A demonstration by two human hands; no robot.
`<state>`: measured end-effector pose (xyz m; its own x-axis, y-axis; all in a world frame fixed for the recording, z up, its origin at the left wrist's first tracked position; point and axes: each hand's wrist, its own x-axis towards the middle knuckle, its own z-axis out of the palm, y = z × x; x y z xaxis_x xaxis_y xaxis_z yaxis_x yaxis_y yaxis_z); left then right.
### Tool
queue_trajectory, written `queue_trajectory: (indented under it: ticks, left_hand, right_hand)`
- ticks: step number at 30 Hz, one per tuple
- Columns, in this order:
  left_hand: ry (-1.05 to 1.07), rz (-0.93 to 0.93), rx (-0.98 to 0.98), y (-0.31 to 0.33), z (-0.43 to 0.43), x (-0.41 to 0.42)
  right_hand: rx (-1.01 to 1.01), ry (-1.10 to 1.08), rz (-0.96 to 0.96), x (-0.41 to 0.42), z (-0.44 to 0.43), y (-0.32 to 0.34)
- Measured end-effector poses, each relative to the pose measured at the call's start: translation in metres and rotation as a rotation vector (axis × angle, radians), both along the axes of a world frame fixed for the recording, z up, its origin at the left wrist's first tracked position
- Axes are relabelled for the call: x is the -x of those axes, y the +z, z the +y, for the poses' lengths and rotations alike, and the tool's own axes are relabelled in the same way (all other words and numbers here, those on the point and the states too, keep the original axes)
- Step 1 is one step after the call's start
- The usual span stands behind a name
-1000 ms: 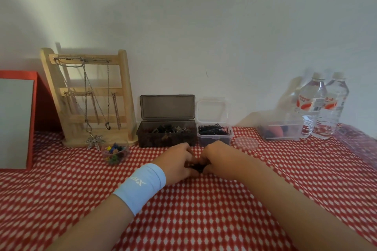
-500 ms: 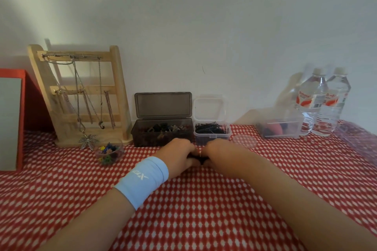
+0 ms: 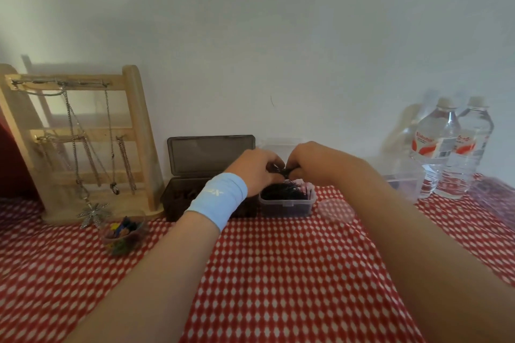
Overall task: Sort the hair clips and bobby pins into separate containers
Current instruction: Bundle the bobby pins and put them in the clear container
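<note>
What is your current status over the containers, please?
Left hand and right hand pinch dark bundle above clear bobby-pin container. Dark box open alongside. Nothing blocking.

The person's two grips have left the red-checked bench cloth, where they were huddled together a second ago, and have risen forward. The left grip [image 3: 257, 172] and right grip [image 3: 313, 164] now hang fingertip to fingertip over the clear box [image 3: 287, 207] of bobby pins [image 3: 280, 193]. The small dark bunch [image 3: 284, 171] pinched between them has been carried up with them.
</note>
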<state>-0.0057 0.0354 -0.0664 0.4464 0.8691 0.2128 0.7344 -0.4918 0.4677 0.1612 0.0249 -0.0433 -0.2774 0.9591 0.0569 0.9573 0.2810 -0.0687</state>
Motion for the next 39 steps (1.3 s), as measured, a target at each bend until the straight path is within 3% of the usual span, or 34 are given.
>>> queue_trajectory:
  ticks: [4,8,11,17,20,23,29,32,36,39]
  left_hand:
    - [-0.019,-0.036,-0.002,-0.018,0.004,0.005]
    - [-0.034,-0.05,0.026,-0.014,0.009,0.017]
    - [-0.036,-0.05,0.011,-0.012,0.009,0.019]
    - [-0.181,0.291,-0.022,-0.027,-0.005,-0.007]
    - [-0.181,0.518,-0.093,-0.039,-0.009,-0.018]
    - [-0.191,0.499,-0.081,-0.042,-0.009,-0.017]
    - [-0.131,0.027,-0.001,-0.016,-0.003,0.006]
    - [-0.058,0.076,-0.026,-0.008,0.003,0.02]
    - [-0.104,0.292,0.081,-0.018,0.0,0.014]
    - [-0.15,0.451,0.052,-0.03,-0.003,0.002]
  right_hand:
    - [0.021,0.038,0.056,-0.007,0.013,-0.018]
    - [0.008,0.037,0.363,-0.024,0.01,-0.021]
    - [-0.017,-0.002,0.471,-0.04,0.006,-0.011]
    - [0.091,-0.152,0.293,-0.053,0.004,-0.009]
    - [0.101,-0.105,0.251,-0.043,0.006,-0.015]
    - [0.056,-0.076,0.198,-0.035,0.008,-0.017]
    - [-0.037,0.052,0.252,-0.026,0.009,-0.027]
    - [-0.002,0.07,0.276,-0.021,0.013,-0.035]
    - [-0.011,0.006,0.302,-0.021,0.015,-0.036]
    - [0.011,0.021,0.295,-0.024,0.012,-0.032]
